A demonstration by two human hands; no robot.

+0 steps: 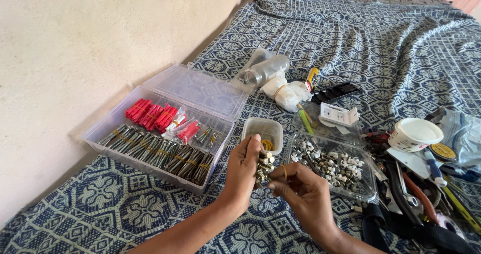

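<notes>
Much of what I hold is hidden: my left hand (pixel 244 166) is curled round a bunch of bolts (pixel 263 166), and only their heads and a few shanks show past my palm, so I cannot tell how many there are. My right hand (pixel 300 194) is just beside it, thumb and forefinger pinched near the lower end of the bunch, with a yellow rubber band (pixel 284 171) looped at my fingertips; whether the band already goes round the bolts is too small to make out. Both wrists run off the bottom edge.

The bunch sits between my two hands, upright in the left fist, above the blue patterned cloth (pixel 350 43). Just behind it stands a small clear tub (pixel 262 132) with more yellow bands inside. To the right lies a shallow clear tray (pixel 368 191) full of small white-headed fasteners. To the left is the open clear plastic box (pixel 107 125), its lid folded back, holding red wall plugs (pixel 150 114) and bundled long screws (pixel 155 151).

The heap of tools at the far right is cut off by the frame and jumbled; I make out a white lidded tub (pixel 415 134) and little else for certain
</notes>
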